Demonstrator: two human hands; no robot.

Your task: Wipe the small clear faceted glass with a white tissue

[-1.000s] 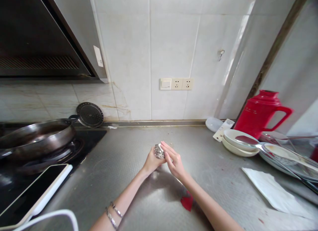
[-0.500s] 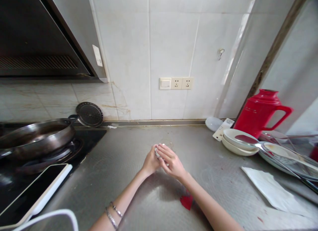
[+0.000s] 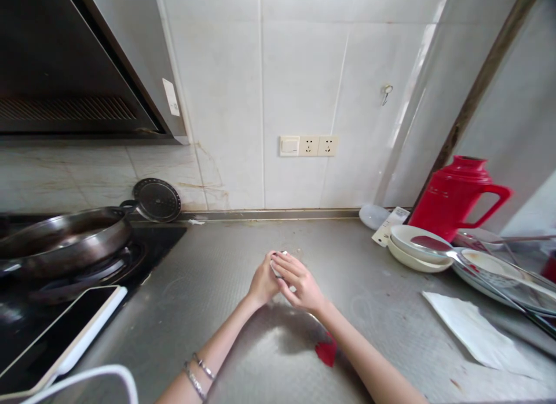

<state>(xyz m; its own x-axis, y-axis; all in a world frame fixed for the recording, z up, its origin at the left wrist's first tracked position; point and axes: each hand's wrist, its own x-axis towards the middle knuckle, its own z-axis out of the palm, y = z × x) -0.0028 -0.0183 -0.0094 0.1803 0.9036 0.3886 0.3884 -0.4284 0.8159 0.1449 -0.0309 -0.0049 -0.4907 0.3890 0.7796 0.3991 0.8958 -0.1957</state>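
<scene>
Above the middle of the steel counter (image 3: 208, 334), my two hands are cupped together around a small whitish object (image 3: 276, 268). Only slivers of it show between the fingers, so its kind is hidden. My left hand (image 3: 263, 281) wraps it from the left, fingers mostly covered. Across the top lies my right hand (image 3: 300, 281), its fingers close together and pressed over the object. A red scrap (image 3: 325, 352) is on the counter, partly behind my right forearm.
On the left, a steel pan (image 3: 87, 242) stands on the black stove, with a phone (image 3: 56, 340) near it. At right are stacked bowls (image 3: 417, 253), a red thermos (image 3: 456, 195), plates with utensils (image 3: 499, 271) and a white tissue (image 3: 478, 331). A range hood (image 3: 78, 62) overhangs the stove.
Both hands stay in nearly the same place and pose. The small whitish object between them looks slightly turned, and a bit less of it shows below the right fingers.
</scene>
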